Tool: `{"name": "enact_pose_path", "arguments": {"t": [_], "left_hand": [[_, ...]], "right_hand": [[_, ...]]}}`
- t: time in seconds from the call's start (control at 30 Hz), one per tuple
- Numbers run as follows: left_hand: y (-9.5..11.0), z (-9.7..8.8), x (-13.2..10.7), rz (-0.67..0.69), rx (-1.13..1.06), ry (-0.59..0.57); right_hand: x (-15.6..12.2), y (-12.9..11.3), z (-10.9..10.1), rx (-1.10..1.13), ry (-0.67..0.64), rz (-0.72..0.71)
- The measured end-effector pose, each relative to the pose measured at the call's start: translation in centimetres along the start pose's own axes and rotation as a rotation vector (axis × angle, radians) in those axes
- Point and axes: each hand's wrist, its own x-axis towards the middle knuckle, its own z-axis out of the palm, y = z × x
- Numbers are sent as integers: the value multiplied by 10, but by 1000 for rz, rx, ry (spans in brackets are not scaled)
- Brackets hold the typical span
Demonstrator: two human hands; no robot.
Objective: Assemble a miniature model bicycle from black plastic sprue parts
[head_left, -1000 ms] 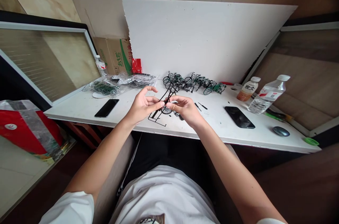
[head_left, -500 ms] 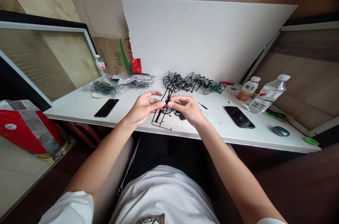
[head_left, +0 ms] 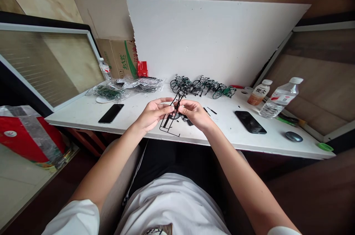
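The white table (head_left: 83, 113) carries many things. At its back, miniature bicycles (head_left: 183, 84) stand close together — dark, with some green — and to their left lie clear plastic bags (head_left: 109, 91). One black phone (head_left: 111, 113) rests on the left part, a second phone (head_left: 250, 121) on the right. Beyond this one stand a small bottle (head_left: 259, 93) and a larger bottle (head_left: 280, 98); a dark oval object (head_left: 294, 136) lies nearer.

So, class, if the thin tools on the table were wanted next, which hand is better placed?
Probably the right hand: the thin tools lie just beyond its outer side. The left hand is farther off. Both appear to pinch the black frame, so neither is free.
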Motion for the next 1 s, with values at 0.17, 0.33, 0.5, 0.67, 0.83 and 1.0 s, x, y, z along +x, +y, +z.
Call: {"name": "enact_pose_path", "arguments": {"t": [0.17,0.33,0.5,0.67,0.83,1.0], "left_hand": [[-4,-8,4,-37,15,-72],[-8,-14,8,-67,4,-113],[-14,-13,10,-74,-36,-120],[-17,-11,10,-74,-53,-100],[-18,-9,9,-85,-88,-112],[-19,-7,9,-122,-131,-143]], "right_hand": [[1,2,2,13,-2,12],[1,5,5,-36,59,-28],[3,13,5,-138,137,-75],[5,20,4,-276,210,-107],[4,16,6,-435,254,-202],[2,10,10,-376,210,-165]]}}
